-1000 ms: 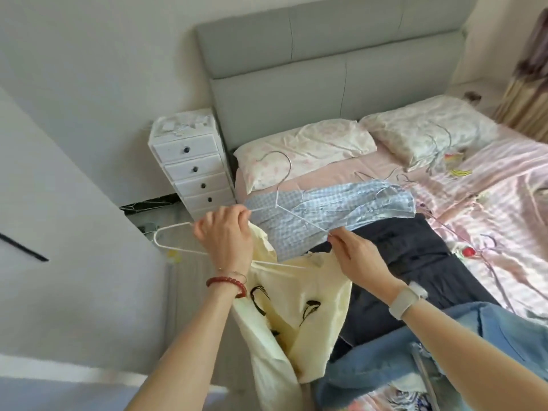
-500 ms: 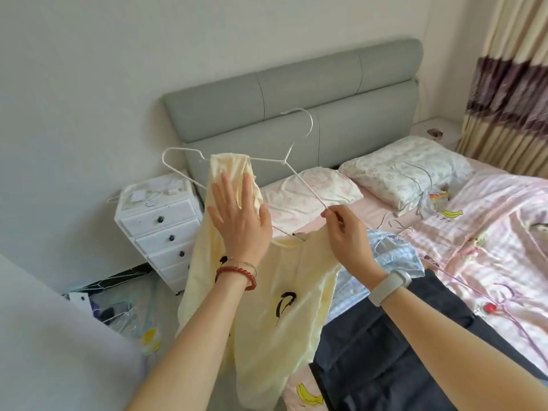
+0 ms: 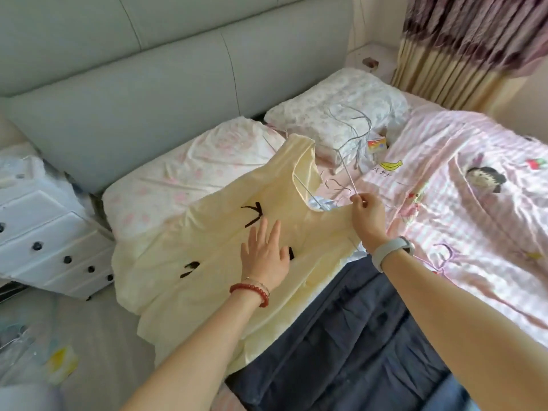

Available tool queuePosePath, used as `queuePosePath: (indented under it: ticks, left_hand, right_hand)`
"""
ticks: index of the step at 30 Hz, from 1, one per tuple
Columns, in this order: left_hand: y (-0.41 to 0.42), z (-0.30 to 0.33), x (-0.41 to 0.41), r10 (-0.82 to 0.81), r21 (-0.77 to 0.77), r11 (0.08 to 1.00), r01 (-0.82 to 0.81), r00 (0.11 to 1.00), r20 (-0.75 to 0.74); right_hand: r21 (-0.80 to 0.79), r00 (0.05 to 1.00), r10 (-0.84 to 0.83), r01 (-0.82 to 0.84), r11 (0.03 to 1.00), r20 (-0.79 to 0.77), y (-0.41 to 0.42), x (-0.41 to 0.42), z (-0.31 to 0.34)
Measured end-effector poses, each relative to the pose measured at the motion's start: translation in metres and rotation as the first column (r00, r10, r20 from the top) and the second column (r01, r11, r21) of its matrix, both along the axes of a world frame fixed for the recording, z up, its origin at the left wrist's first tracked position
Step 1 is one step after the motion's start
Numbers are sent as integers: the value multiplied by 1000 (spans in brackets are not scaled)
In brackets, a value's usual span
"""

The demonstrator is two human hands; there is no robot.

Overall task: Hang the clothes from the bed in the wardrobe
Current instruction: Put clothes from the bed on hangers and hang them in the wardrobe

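A pale yellow cotton top with black brush-stroke marks point(image 3: 207, 247) lies spread across the near side of the bed, over the edge of a pink-flowered pillow point(image 3: 184, 179) and a dark navy pleated garment point(image 3: 355, 336). A thin white wire hanger point(image 3: 345, 170) sits inside its neckline, the stem rising out of the collar opening toward the second, grey-flowered pillow point(image 3: 335, 114). The right hand point(image 3: 367, 212), with a pale grey band at the wrist, pinches the hanger's wire just above the collar between thumb and fingertips. The left hand point(image 3: 264, 253), wearing a red bead bracelet, lies flat on the chest of the top, fingers straight and slightly spread, holding nothing. More wire hangers point(image 3: 353, 129) rest on the grey-flowered pillow. A pink striped quilt with cartoon prints point(image 3: 474, 188) covers the right of the bed below a grey padded headboard point(image 3: 148, 84). A white chest of drawers with dark knobs point(image 3: 44, 238) stands at the left, and a striped curtain point(image 3: 459, 40) hangs at the upper right.
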State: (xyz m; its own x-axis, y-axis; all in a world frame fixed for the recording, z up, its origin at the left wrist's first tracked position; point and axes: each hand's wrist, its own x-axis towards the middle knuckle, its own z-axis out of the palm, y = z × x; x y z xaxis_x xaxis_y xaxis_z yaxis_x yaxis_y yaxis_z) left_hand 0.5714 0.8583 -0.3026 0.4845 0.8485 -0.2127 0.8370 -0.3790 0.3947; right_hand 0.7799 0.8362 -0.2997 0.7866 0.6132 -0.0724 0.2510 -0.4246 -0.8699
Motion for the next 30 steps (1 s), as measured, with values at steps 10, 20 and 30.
queuePosePath:
  ticks: [10,20,30]
  left_hand:
    - [-15,-168,31,-123,-398,917,14,960,-251]
    - [-7,-157,13,-98,-431,902,9,978,-185]
    - [-71,-60,-117,294,54,956,-289,931,-215]
  right_hand:
    - [-335,997,47,-67,940,-67,18,77,-142]
    - [-501,843,449,-263,825,297,-11,33,-142]
    - [-298,688,689,-624,722,228,-64,-137,-80]
